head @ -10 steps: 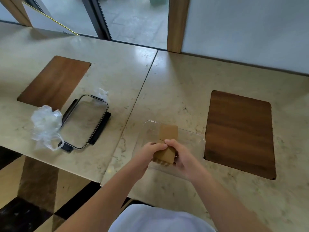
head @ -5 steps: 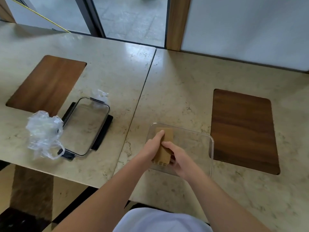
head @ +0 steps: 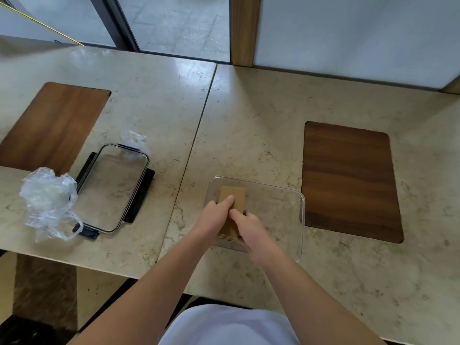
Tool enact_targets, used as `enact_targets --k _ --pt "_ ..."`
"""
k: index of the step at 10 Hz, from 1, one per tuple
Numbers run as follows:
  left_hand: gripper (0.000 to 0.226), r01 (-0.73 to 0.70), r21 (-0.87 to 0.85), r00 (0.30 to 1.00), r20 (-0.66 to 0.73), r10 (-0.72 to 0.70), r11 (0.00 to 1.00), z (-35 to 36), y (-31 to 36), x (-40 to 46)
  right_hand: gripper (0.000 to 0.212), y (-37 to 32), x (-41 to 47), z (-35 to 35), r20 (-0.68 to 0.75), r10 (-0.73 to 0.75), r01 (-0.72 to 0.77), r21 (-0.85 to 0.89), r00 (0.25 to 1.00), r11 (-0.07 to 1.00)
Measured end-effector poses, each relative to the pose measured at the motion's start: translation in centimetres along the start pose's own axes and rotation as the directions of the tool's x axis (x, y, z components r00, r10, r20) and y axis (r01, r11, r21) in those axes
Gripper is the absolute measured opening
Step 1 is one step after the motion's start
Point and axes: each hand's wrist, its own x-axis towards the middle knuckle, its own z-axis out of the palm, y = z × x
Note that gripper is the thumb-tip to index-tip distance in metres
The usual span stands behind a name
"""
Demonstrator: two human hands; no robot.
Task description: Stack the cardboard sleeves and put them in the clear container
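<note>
A stack of brown cardboard sleeves (head: 236, 195) lies flat in the left part of the clear container (head: 302, 220), which stands on the marble table near its front edge. My left hand (head: 216, 216) rests on top of the stack with its fingers stretched along it. My right hand (head: 251, 229) grips the stack's near right side, thumb on top. The near end of the stack is hidden under both hands.
The container's clear lid (head: 113, 188) with black clips lies to the left, beside a crumpled plastic bag (head: 48, 200). Wooden inlays sit in the tabletop at the right (head: 348, 180) and far left (head: 54, 125). A seam (head: 196, 135) divides the two table slabs.
The stack has gone from tilted and raised in both hands to lying flat inside the container. My left fingers have straightened over its top.
</note>
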Motion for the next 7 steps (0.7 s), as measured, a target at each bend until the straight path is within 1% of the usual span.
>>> enact_targets --k 1,2,3,4,5,6,7 --pt "0.053 -0.016 0.021 0.999 -0.031 0.017 1.0 -0.3 0.3 0.0 0.033 -0.1 0.0 0.3 -0.011 0.011 -0.01 0.009 1.0 1.0" --pt "0.045 -0.067 0.084 0.997 -0.038 0.07 0.994 -0.3 0.5 -0.4 0.043 -0.3 -0.2 0.5 -0.013 0.01 -0.01 0.006 1.0 1.0" --pt "0.038 -0.158 0.16 0.984 -0.059 0.169 0.974 -0.5 1.0 -1.4 0.065 -0.5 -0.4 0.5 -0.011 0.013 -0.013 0.003 1.0 1.0" --pt "0.026 -0.312 0.254 0.933 -0.099 0.345 0.916 -0.7 1.0 -2.7 0.081 -0.6 -0.8 0.3 0.009 -0.001 0.001 -0.015 1.0 1.0" --pt "0.015 -0.416 0.305 0.882 -0.096 0.462 0.857 -0.6 0.9 -3.7 0.088 -0.8 -0.9 0.3 -0.007 0.008 -0.008 -0.018 1.0 1.0" --pt "0.037 -0.491 0.471 0.801 -0.086 0.593 0.733 -0.5 1.4 -4.4 0.078 -1.2 -1.3 -0.2 -0.036 0.019 -0.02 -0.039 0.999 0.999" --pt "0.036 -0.54 0.695 0.623 -0.049 0.781 0.475 0.4 2.5 -5.7 0.04 -1.3 -2.0 -1.4 -0.101 -0.058 0.043 -0.15 0.993 0.988"
